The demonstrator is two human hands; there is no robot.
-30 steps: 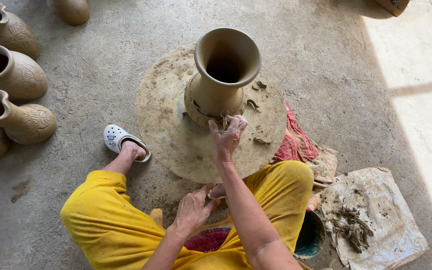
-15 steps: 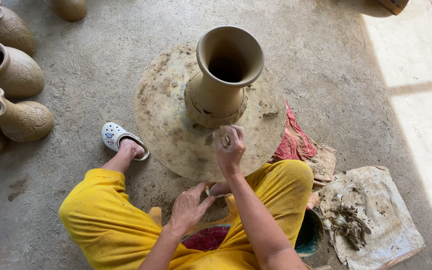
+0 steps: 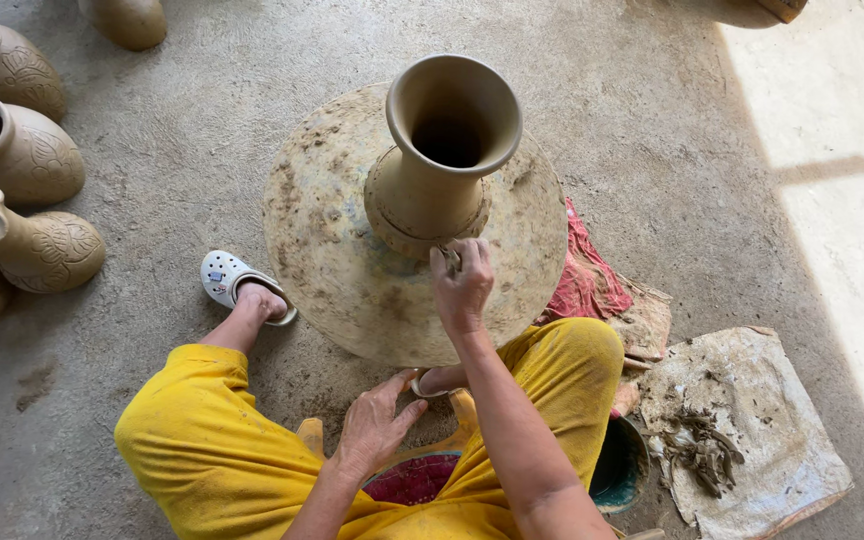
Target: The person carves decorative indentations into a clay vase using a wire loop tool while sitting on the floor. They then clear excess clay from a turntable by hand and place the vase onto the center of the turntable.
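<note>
Right hand is up at the foot of the tall clay vase, fingers curled and pinched around a small tool or clay scrap at the base; too small to tell which. The vase stands upright near the middle of the round potter's wheel, flared mouth open toward the camera. Left hand hangs low at the wheel's near rim, fingers loosely spread, holding nothing, just touching or almost touching the edge; cannot tell which. The step looks like trimming the base: best done with a light, steady touch low on the wall, wrist braced, pressure kept off the thin neck so the vase does not tip or dent. Room: the wheel's bare top is wide on the left side, tighter on the right where a red cloth lies under the rim. A cloth with clay scraps sits on the floor to the right, well apart. Finished carved pots line the left edge, far from reach. White sandal sits just beside the wheel's left edge.
</note>
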